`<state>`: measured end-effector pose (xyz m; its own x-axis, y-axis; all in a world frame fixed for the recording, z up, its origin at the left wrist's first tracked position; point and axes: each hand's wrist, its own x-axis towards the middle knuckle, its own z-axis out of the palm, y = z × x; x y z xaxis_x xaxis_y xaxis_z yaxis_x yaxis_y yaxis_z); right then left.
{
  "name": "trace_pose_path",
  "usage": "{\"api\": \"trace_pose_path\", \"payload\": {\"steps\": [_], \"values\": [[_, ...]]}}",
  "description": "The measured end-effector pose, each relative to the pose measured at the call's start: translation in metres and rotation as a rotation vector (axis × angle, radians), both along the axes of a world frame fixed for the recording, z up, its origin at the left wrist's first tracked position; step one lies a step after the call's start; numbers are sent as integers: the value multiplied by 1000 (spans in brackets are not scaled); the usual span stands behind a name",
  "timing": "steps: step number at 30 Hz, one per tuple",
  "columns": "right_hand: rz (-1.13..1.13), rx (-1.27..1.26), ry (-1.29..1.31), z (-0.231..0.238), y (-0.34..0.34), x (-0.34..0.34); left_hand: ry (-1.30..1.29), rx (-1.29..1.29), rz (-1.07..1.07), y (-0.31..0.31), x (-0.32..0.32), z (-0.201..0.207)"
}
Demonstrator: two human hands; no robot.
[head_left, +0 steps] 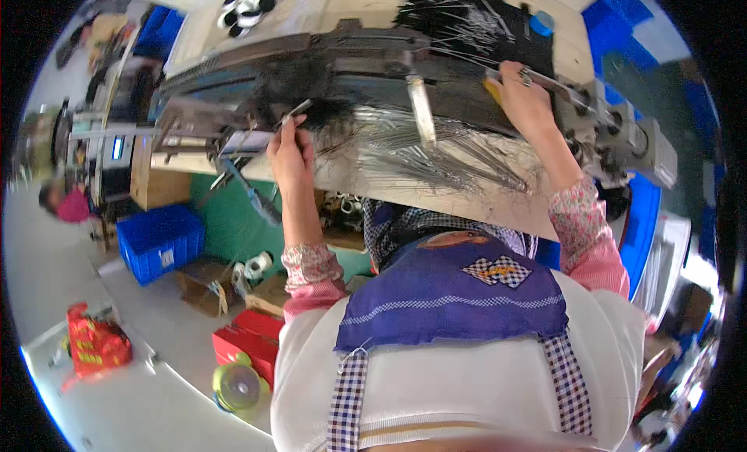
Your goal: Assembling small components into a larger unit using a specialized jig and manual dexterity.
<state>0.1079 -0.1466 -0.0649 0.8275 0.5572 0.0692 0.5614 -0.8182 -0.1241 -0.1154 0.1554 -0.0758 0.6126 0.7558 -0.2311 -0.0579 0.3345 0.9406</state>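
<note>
A long dark metal machine [366,59] lies across the bench in front of me. My left hand [291,150] is closed in a pinch on a short silver rod [299,108], just in front of black fibres on the machine. My right hand [526,102] is closed at the machine's right part, against a yellow piece [492,89]; what its fingers grip is mostly hidden. Between my hands, many thin metal rods [459,160] lie on the pale bench top [498,205]. Behind the machine, more thin rods [478,24] rest on a black cloth [424,8].
Black-and-white round parts [247,10] and a blue cap [541,23] sit at the back. A blue-handled tool [263,206] hangs off the bench's left side. Below are a blue crate [161,240], a red box [247,341], a green fan [237,386] and a red bag [97,341].
</note>
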Motion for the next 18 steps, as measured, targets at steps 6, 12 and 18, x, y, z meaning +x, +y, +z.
{"api": "trace_pose_path", "payload": {"steps": [6, 12, 18], "values": [[276, 285, 13, 42, -43, -54, -356, 277, 7, -94, 26, 40], [323, 158, 198, 66, -62, -76, -160, -322, -1129, -177, 117, 80], [462, 300, 246, 82, -99, -76, -115, -306, -606, -171, 127, 59]]}}
